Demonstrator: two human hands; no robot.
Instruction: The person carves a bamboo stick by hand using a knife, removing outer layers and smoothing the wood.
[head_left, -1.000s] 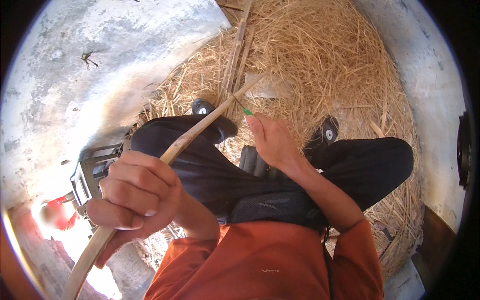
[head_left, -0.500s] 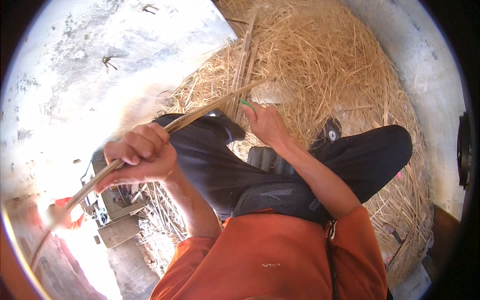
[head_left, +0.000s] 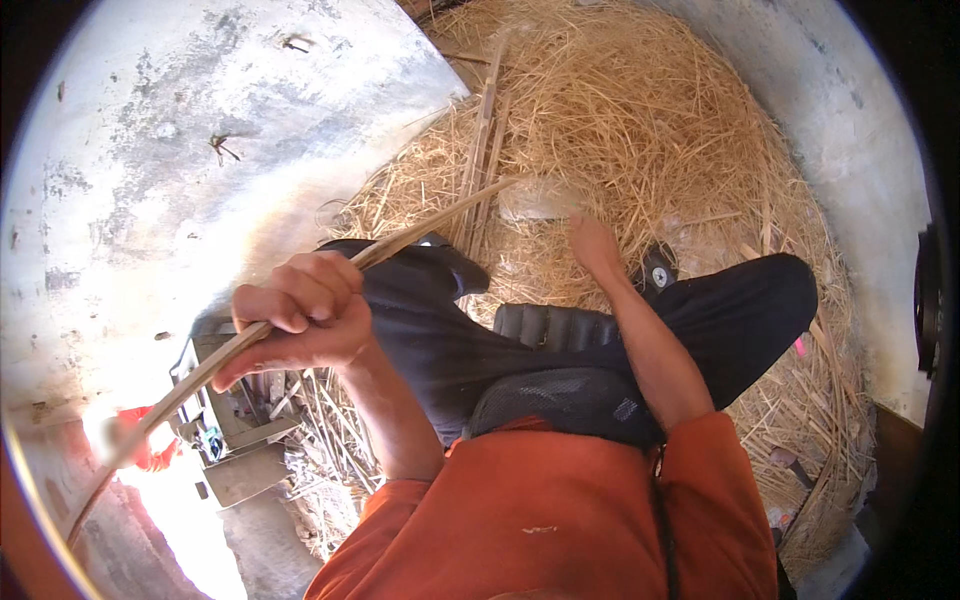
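Observation:
My left hand [head_left: 305, 310] is closed around a long, pale bamboo strip [head_left: 425, 226]. The strip slants from the lower left, through the fist, to a thin far tip above the shavings. My right hand [head_left: 598, 247] is out past my lap, to the right of that tip and apart from it. Its fingers look curled, seen from the back. Whatever they hold is hidden now; a small green thing showed at this hand earlier.
Straw-like shavings [head_left: 650, 110] cover the ground ahead. Long split strips [head_left: 483, 135] lie on them. A whitish board [head_left: 250, 120] is at the upper left, and a pale curved wall [head_left: 860, 150] at the right. My crossed legs [head_left: 735, 300] flank a black ribbed pad [head_left: 550, 325].
My right hand has moved right and slightly down, away from the strip, and the green thing no longer shows. My left hand has shifted slightly right with the bamboo strip.

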